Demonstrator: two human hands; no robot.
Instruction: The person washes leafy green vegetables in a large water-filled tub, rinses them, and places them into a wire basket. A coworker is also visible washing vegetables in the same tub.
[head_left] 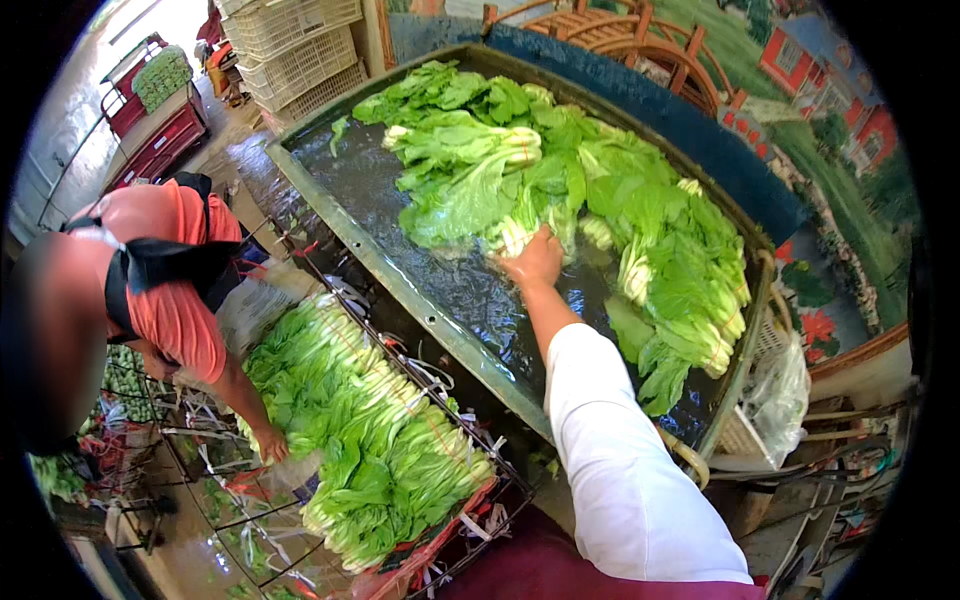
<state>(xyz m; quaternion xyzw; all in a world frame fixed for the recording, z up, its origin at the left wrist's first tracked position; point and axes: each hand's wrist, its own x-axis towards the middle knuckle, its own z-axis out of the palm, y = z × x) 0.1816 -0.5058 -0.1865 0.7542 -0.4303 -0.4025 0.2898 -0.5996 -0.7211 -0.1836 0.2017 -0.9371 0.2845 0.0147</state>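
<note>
My right hand [537,262], at the end of a white sleeve, reaches into a water-filled trough [345,222]. Its fingers are closed round the pale stem end of a bunch of leafy greens [512,236] at the water's surface. Around it float more bunches of greens [470,160], heaped toward the far side and the right end of the trough. My left hand is out of view.
Left of the trough, a wire-frame rack [385,350] holds rows of stacked greens [400,460]. A co-worker in an orange shirt [180,335] bends over it, one hand at the greens. Behind stand stacked crates [300,60] and a red cart [165,140]. A plastic bag [780,390] lies right.
</note>
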